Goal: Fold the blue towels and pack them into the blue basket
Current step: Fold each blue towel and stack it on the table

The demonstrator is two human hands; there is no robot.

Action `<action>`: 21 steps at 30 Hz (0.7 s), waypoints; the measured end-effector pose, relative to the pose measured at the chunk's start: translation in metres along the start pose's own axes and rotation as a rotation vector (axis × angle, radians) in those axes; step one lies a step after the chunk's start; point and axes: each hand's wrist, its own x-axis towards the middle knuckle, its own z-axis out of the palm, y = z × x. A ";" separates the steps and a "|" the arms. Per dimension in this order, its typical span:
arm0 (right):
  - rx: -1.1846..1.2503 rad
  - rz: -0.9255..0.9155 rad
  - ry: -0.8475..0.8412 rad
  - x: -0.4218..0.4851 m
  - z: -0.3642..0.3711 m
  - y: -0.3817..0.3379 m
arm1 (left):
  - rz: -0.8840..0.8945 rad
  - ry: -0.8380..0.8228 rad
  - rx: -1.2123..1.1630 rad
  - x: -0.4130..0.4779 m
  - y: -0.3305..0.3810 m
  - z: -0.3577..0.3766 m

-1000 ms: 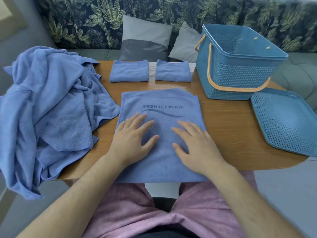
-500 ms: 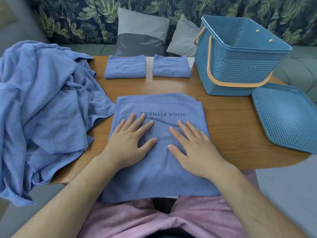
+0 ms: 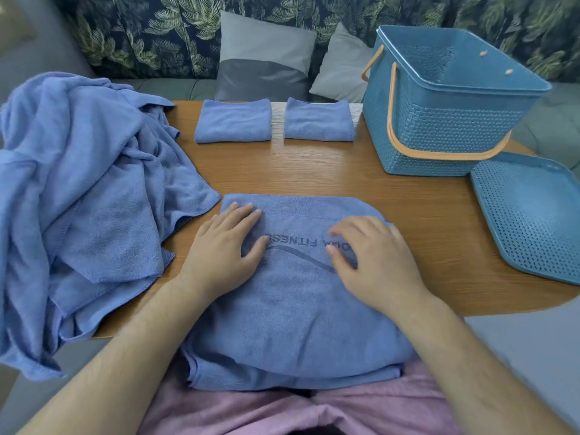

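At centre frame the left hand [image 3: 226,246] is pressing flat on the towel [image 3: 298,324], fingers [image 3: 241,215] straight and close together. The right hand [image 3: 376,259] is resting beside it, fingers [image 3: 351,226] bent and blurred; I cannot tell whether they are pinching cloth. The towel is lying on the surface [image 3: 314,171], its lower edge hanging over the lap. The basket [image 3: 439,120] is standing at upper right.

There is one print to read, on the folded blue towel [image 3: 295,309] at the near edge of the table [image 3: 314,171]. It is in dark capitals, upside down from the person's side. "FITNESS" is plain enough, its last letter right at the thumb of the left hand [image 3: 226,249]. The word next to it sits half under the fingers [image 3: 351,226] of the right hand [image 3: 376,262]; only "OGA" shows, and it is blurred. A dark curved stroke runs along the near side of the lettering.
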 end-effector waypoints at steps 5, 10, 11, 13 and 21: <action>-0.113 0.145 -0.079 0.001 0.005 0.035 | 0.017 0.053 0.041 -0.001 0.002 -0.005; -0.125 0.179 -0.082 0.002 -0.001 0.046 | -0.074 0.159 0.081 0.001 -0.004 -0.005; -0.112 0.155 -0.068 0.002 -0.002 0.046 | -0.075 0.171 0.076 0.001 -0.005 -0.005; -0.073 0.108 -0.027 0.000 -0.002 0.044 | -0.063 0.191 0.050 0.001 -0.007 -0.004; 0.076 0.047 0.140 0.002 -0.004 0.041 | -0.053 0.210 -0.022 0.001 -0.009 -0.003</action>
